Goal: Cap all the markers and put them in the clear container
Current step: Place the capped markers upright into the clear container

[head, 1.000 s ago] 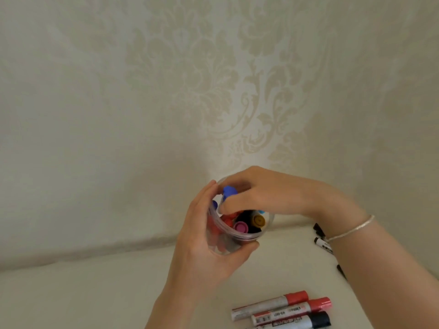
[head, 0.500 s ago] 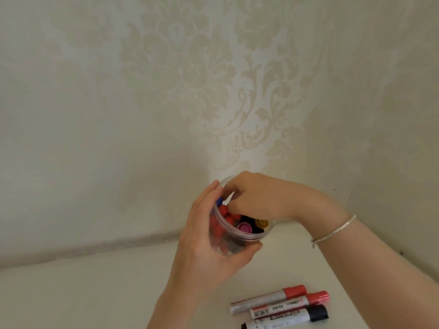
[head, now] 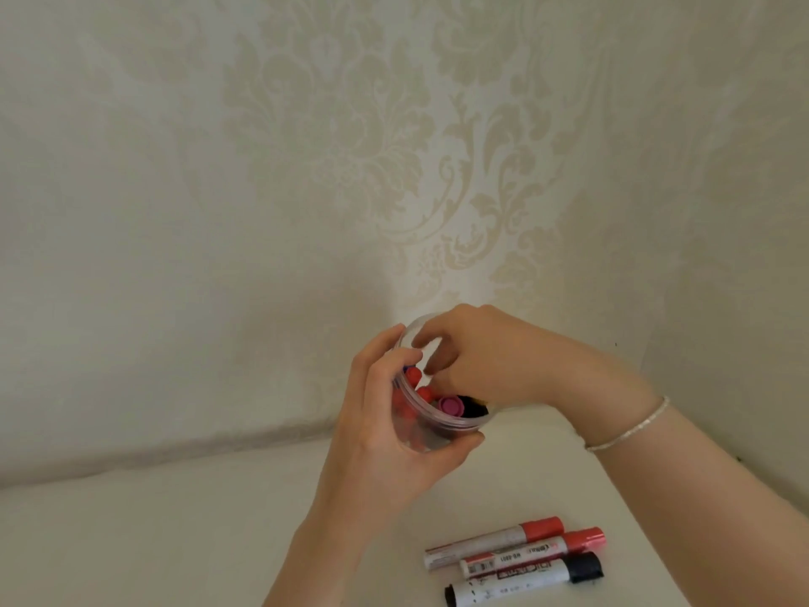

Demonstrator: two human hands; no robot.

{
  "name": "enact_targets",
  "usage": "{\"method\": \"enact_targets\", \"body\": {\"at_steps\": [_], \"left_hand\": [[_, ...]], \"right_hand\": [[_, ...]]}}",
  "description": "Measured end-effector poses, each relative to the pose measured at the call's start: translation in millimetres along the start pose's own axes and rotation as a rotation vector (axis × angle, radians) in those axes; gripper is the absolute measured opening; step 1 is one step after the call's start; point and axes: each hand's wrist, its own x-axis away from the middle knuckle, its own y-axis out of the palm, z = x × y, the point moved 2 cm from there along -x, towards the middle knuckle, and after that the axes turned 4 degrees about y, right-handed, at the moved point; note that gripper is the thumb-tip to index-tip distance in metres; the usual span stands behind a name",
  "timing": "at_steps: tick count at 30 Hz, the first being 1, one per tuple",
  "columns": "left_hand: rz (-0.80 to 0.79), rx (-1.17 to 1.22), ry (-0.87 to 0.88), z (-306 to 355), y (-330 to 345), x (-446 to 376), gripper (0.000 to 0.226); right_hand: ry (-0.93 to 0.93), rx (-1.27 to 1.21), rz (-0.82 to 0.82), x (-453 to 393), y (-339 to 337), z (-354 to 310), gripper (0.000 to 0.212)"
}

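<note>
Right hand [head: 490, 357] now deeper in left-gripped clear container [head: 442, 424], its grasp unclear.

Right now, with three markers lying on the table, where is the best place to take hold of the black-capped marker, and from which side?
Grip the black-capped marker across the middle of its white barrel, coming from above. It lies flat, nearest the camera, and touches a red-capped marker on its far side, so a sideways approach looks blocked. The right hand is probably freer, since the left hand holds the clear container.
</note>
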Motion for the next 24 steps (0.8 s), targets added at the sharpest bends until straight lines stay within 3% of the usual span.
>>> {"method": "enact_targets", "body": {"at_steps": [7,12,14,16,19,20,21,24], "left_hand": [[0.004,0.071,-0.091,-1.4,8.8,2.2,0.080],[-0.003,0.070,-0.098,-0.9,8.4,0.9,0.081],[0.004,0.070,-0.105,-0.6,8.4,0.0,0.081],[0.029,0.075,-0.117,-0.3,8.0,0.0,0.080],[0.047,0.090,-0.149,1.9,5.2,2.3,0.078],[0.046,0.094,-0.154,2.8,3.6,3.0,0.077],[0.048,0.095,-0.152,3.7,1.8,3.7,0.077],[0.068,0.084,-0.133,4.1,-3.5,5.2,0.071]], "right_hand": [[-0.047,0.141,0.067,3.4,9.7,-7.5,0.034],[-0.032,-0.024,0.077,4.7,2.5,-1.5,0.038],[-0.078,-0.084,0.185,8.4,1.1,-3.5,0.032],[-0.097,-0.224,0.408,14.3,-7.5,-2.3,0.025],[0.066,-0.137,0.733,19.6,-29.1,19.9,0.022],[0.162,0.012,0.714,21.6,-31.9,29.7,0.021],[0.264,0.195,0.586,22.5,-30.4,39.3,0.021],[0.387,0.545,-0.186,29.0,1.5,58.7,0.043]]}}
